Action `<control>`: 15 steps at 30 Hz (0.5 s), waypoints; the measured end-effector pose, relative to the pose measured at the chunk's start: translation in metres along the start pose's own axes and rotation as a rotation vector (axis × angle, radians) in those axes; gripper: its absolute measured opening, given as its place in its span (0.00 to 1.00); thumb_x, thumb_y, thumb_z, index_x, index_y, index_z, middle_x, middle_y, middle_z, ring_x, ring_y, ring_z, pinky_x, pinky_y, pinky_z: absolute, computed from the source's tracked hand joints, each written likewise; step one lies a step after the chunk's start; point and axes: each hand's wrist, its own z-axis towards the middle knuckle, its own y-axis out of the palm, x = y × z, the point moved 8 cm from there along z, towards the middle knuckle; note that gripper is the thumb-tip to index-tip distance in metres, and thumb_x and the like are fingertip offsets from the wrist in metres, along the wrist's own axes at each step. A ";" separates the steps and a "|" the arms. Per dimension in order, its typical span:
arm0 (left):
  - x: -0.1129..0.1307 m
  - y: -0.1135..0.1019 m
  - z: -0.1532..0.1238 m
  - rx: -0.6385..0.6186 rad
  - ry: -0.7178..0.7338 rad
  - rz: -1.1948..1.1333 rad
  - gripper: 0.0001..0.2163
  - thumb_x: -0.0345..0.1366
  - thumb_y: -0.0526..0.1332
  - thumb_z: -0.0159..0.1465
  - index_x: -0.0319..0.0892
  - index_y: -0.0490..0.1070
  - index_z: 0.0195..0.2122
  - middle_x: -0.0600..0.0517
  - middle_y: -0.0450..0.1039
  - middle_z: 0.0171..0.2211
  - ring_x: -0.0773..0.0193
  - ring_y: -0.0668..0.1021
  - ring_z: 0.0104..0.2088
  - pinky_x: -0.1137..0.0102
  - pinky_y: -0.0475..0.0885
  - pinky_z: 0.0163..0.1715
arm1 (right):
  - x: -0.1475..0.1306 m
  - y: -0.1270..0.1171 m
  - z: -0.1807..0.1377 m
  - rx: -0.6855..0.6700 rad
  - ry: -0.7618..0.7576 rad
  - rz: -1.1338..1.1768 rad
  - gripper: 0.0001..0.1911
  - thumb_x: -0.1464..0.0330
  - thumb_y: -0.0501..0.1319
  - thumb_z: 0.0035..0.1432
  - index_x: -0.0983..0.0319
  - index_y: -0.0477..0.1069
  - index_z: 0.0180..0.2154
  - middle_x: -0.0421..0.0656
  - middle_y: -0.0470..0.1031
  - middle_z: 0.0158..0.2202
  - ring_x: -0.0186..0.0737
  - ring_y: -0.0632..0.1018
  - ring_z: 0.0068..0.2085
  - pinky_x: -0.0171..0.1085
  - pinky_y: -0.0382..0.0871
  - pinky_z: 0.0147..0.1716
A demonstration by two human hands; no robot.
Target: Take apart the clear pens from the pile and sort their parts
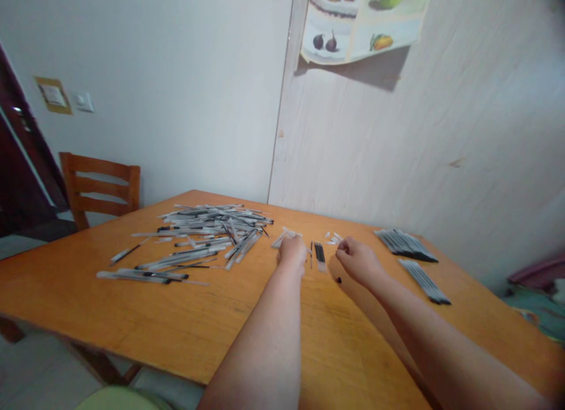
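While both fists rest on the table (132,316), left hand (292,251) curls around clear tubes (282,236); right hand (358,260) fingers curl closed beside black refills (319,255), contents unclear.

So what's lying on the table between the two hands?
A small row of thin black refill sticks on the orange wooden table, between left hand and right hand, head view.

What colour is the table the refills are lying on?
The table is orange-brown wood, seen in the head view.
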 end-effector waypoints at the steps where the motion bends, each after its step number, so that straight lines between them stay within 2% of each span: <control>1: 0.000 0.001 -0.001 0.000 0.006 0.009 0.07 0.42 0.61 0.58 0.46 0.66 0.31 0.53 0.67 0.20 0.63 0.73 0.23 0.73 0.61 0.22 | 0.008 0.000 -0.002 -0.012 0.001 0.011 0.06 0.69 0.56 0.55 0.62 0.71 0.30 0.43 0.75 0.27 0.38 0.73 0.30 0.34 0.55 0.27; 7: 0.001 0.011 -0.005 -0.042 0.027 0.061 0.07 0.41 0.60 0.59 0.45 0.65 0.29 0.54 0.65 0.20 0.65 0.71 0.22 0.73 0.63 0.23 | 0.027 0.011 -0.024 -0.146 -0.003 0.039 0.07 0.67 0.56 0.54 0.61 0.68 0.26 0.41 0.73 0.24 0.37 0.71 0.28 0.33 0.55 0.26; 11: 0.000 0.015 -0.006 -0.074 0.039 0.093 0.08 0.41 0.61 0.59 0.44 0.64 0.29 0.55 0.64 0.19 0.66 0.70 0.22 0.74 0.63 0.23 | 0.023 0.016 -0.038 -0.201 0.017 0.009 0.09 0.63 0.58 0.54 0.61 0.69 0.27 0.42 0.74 0.25 0.38 0.71 0.27 0.34 0.54 0.26; 15: -0.001 0.019 -0.006 -0.094 0.058 0.115 0.08 0.40 0.61 0.60 0.44 0.64 0.29 0.55 0.65 0.20 0.67 0.69 0.21 0.74 0.62 0.23 | 0.017 0.016 -0.042 -0.195 0.018 -0.045 0.10 0.61 0.58 0.55 0.60 0.69 0.27 0.43 0.74 0.25 0.38 0.71 0.27 0.34 0.53 0.25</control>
